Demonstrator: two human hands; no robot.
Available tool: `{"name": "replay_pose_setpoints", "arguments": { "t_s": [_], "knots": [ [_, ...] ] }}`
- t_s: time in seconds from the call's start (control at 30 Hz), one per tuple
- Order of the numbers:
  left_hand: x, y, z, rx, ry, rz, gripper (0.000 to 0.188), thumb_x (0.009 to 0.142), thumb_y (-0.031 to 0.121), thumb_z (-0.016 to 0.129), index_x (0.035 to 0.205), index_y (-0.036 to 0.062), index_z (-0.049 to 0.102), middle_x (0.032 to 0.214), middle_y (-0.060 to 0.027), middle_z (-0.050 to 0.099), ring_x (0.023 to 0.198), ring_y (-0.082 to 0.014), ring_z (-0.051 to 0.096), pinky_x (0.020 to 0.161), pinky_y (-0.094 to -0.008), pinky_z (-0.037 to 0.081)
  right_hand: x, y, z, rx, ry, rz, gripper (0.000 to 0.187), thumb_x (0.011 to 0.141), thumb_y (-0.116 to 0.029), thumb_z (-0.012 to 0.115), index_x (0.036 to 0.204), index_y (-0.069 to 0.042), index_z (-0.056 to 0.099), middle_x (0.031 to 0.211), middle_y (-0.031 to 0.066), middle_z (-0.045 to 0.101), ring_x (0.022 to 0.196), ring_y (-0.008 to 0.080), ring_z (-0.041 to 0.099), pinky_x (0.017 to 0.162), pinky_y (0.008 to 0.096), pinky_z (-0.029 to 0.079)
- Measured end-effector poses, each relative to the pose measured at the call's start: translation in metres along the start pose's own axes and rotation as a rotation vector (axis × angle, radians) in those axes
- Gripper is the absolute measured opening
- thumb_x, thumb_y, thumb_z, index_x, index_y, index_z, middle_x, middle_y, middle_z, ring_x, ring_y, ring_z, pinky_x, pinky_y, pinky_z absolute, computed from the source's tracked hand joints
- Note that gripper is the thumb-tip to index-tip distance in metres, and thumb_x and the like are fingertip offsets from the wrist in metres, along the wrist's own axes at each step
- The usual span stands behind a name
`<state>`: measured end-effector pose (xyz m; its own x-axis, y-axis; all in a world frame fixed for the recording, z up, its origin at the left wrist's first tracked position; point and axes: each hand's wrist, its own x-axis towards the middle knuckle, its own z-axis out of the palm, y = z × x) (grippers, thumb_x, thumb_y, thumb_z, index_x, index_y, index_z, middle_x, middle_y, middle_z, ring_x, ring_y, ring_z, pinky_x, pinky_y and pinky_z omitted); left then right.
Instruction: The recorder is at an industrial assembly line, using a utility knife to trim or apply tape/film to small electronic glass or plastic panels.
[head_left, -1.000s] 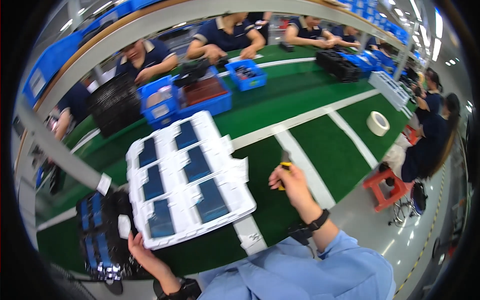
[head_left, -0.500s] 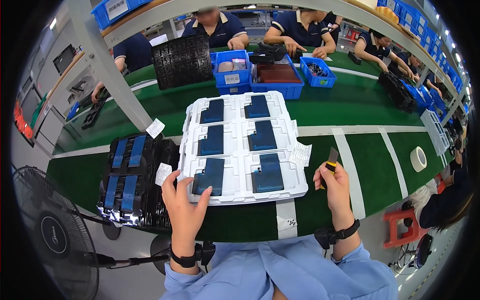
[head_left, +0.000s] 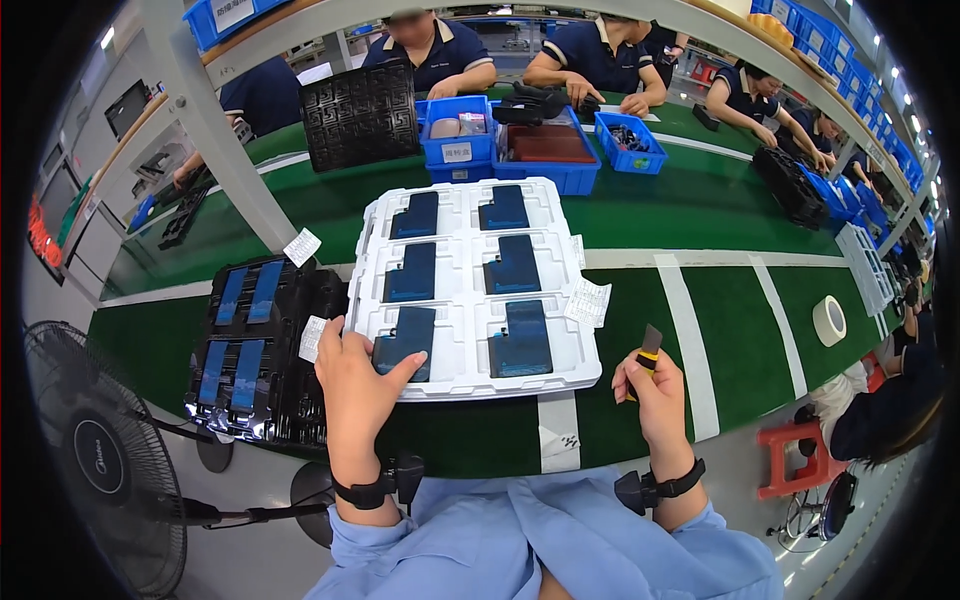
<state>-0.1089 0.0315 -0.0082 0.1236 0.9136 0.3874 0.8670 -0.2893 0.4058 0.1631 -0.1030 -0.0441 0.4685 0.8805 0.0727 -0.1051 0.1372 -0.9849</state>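
Note:
A white molded tray (head_left: pixel 462 345) on the green bench holds several dark blue flat, notched panels (head_left: pixel 520 338), two columns wide. At its front left corner is my left hand (head_left: pixel 352 385), thumb spread from the fingers. The thumb lies over the lower part of the front left panel (head_left: pixel 408 335); the fingertips are by its left side and partly hidden. My right hand (head_left: pixel 657 400), closed, grips a utility knife (head_left: pixel 648 358) with a yellow and black handle, blade pointing up, to the right of the tray and apart from it.
Left of the tray sit stacked black trays (head_left: pixel 240 345) with blue strips. Paper slips (head_left: pixel 588 302) stick out at the tray's sides. Blue bins (head_left: pixel 545 165) stand behind, a tape roll (head_left: pixel 829 321) at right. A metal post (head_left: pixel 215 140) rises at left; co-workers sit across the bench.
My left hand has shifted slightly, its thumb moving up onto the front left panel. The knife stays in my right hand, now a little lower. The whole view has shifted slightly left.

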Motion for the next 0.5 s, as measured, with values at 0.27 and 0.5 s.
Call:
{"name": "replay_pose_setpoints", "arguments": {
  "t_s": [0.27,0.5],
  "knots": [
    [-0.007,0.021,0.014,-0.371,0.226,0.169,0.019,0.069,0.007,0.067,0.076,0.0014,0.049,0.086,-0.013,0.059,0.083,-0.03,0.055,0.075,-0.0352,0.041,-0.004,-0.004,0.002,-0.017,-0.001,-0.058,0.007,0.086,-0.009,0.051,0.084,-0.002,0.05,0.069,0.0044,0.055,0.058,0.0078,0.051,0.053,0.02,0.042],
    [-0.005,0.024,-0.001,-0.673,0.376,0.171,0.009,0.078,0.003,0.06,0.073,0.0009,0.053,0.068,-0.0061,0.055,0.06,-0.0102,0.048,0.055,-0.0219,0.036,-0.009,-0.017,0.004,-0.017,0.051,-0.145,0.009,0.086,-0.009,0.05,0.087,-0.001,0.052,0.071,0.0059,0.057,0.057,0.0071,0.05,0.052,0.0192,0.041]
  ]
}}
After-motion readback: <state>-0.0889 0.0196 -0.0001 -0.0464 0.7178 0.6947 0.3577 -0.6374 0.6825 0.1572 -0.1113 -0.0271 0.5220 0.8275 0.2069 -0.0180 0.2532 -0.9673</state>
